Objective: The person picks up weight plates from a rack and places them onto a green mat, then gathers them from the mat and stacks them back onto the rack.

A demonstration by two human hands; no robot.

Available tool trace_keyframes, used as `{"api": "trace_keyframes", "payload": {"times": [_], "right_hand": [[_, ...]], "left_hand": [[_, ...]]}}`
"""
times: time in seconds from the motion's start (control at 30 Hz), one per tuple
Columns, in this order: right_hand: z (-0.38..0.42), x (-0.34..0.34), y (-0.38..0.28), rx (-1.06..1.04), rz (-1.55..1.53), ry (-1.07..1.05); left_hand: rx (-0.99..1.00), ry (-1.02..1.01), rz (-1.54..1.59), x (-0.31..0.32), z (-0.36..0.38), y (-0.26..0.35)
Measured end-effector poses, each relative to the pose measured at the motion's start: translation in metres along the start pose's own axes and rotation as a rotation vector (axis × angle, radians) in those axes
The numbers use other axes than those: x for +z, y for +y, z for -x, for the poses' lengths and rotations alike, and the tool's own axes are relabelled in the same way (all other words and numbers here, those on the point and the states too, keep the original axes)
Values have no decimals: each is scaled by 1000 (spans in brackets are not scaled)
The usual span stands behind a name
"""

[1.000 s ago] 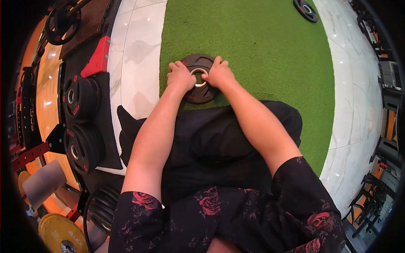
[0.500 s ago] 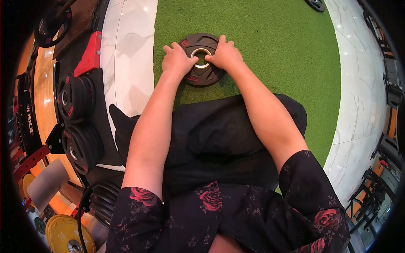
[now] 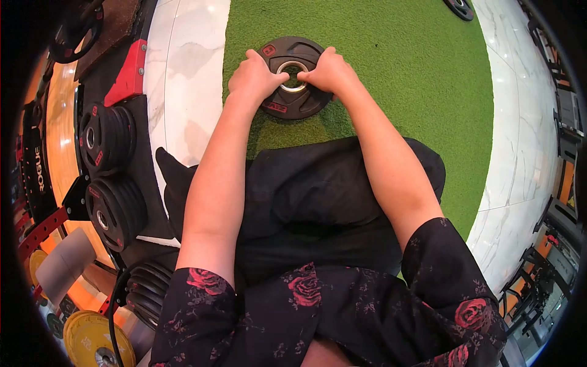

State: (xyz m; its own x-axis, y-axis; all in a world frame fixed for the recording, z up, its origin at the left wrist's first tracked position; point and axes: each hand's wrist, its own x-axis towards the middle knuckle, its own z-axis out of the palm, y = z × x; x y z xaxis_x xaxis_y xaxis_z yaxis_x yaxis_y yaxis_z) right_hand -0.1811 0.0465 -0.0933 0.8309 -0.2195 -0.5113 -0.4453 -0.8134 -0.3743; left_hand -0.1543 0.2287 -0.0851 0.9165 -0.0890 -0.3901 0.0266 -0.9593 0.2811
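A round black weight plate with red markings and a metal-ringed centre hole is in front of my knees, over the green turf. My left hand grips its left side, thumb at the hole's ring and fingers round the outer edge. On the opposite side my right hand holds it the same way, thumb at the ring. The fingertips of both hands are partly hidden by the plate's edge. A shadow shows on the turf just below the plate; it seems slightly raised.
Black plates hang on a rack at my left, with more plates beside them. A red rack foot and a yellow plate are there too. Another black plate lies at the turf's far right edge.
Both hands and the plate have moved slightly away from me. The plate looks a little larger, and its shadow on the turf is wider. The grip is kept.
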Motion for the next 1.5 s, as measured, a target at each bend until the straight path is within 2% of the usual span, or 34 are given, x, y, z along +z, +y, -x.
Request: {"api": "trace_keyframes", "payload": {"times": [0.1, 0.2, 0.43, 0.5, 0.7, 0.9, 1.5], "right_hand": [[0, -5, 2, 0, 4, -23], [-2, -6, 2, 6, -6, -12], [0, -15, 1, -14, 77, -7], [-2, -11, 6, -92, 91, 86], [-10, -5, 13, -101, 101, 107], [-20, -3, 17, -95, -84, 64], [-25, 0, 17, -99, -62, 4]], "left_hand": [[-35, -37, 46, 5, -1, 1], [8, 40, 74, 8, -5, -3], [24, -14, 181, 1, -3, -5], [23, -23, 201, 1, -3, -4], [45, -4, 182, 3, -4, -2], [37, -23, 191, 1, -4, -1], [26, -46, 219, 7, -9, -5]]}}
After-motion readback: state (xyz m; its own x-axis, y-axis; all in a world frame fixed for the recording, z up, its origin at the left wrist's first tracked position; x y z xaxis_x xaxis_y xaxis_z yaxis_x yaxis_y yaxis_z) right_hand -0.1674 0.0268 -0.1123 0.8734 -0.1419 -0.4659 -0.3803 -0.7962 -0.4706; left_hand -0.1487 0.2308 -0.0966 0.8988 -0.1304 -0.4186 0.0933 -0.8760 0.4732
